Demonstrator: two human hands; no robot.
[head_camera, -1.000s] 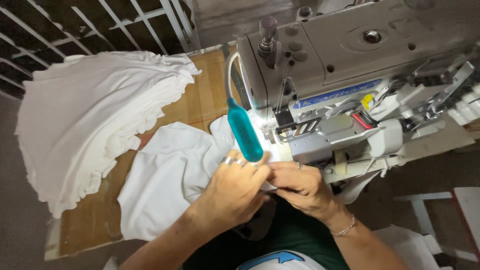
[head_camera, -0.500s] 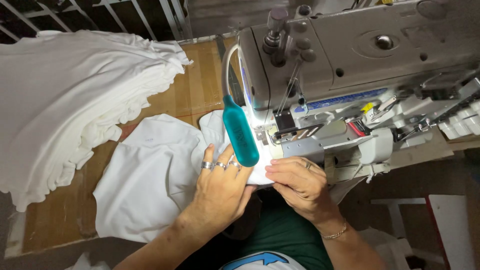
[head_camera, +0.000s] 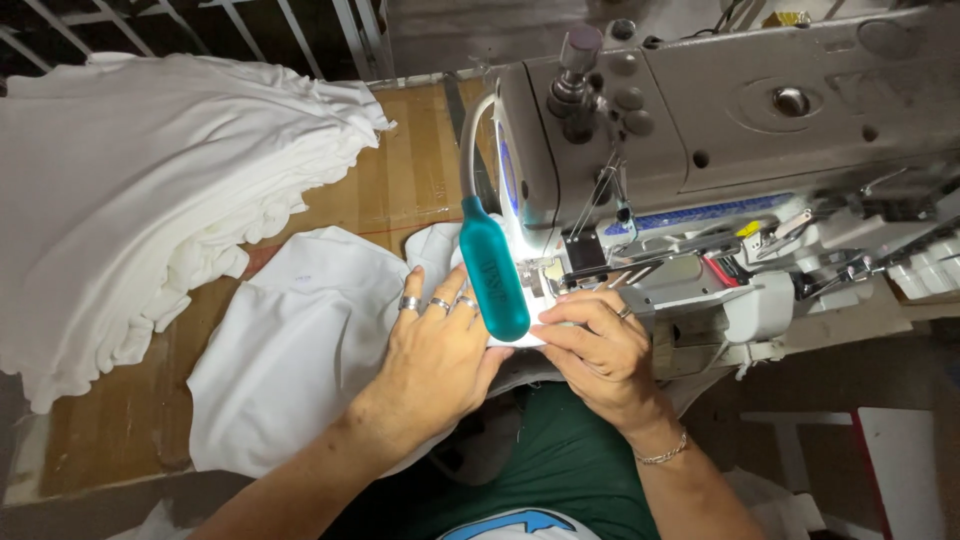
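White fabric piece (head_camera: 300, 350) lies on the wooden worktop (head_camera: 400, 180), stretching left from the sewing machine (head_camera: 720, 150); left hand (head_camera: 440, 350) spread flat on it, right hand (head_camera: 600, 350) pinching its edge by the needle.

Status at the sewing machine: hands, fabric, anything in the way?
Left hand flat on white fabric piece. Right hand pinching its edge at grey sewing machine. Teal lamp hangs over the fingers.
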